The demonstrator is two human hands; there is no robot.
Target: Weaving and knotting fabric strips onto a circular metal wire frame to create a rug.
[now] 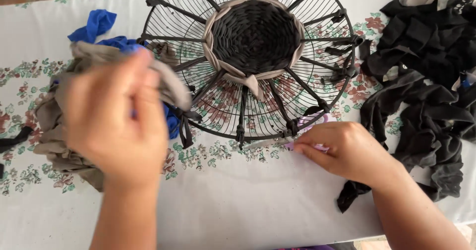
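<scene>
A round black wire fan guard (317, 89) lies flat on the table, its centre woven with black fabric strips (255, 34) and ringed by a beige strip (248, 81). My left hand (116, 121), blurred, is raised over the left side and grips a beige fabric strip (171, 84) from a heap there. My right hand (342, 151) rests on the table at the guard's near rim, fingers closed on scissors (270, 142) with a lilac handle (310, 123).
A heap of beige cloth (49, 136) with blue fabric (99, 27) lies at the left. A large pile of black fabric strips (426, 71) fills the right. A white tablecloth with a floral border (233, 200) covers the table.
</scene>
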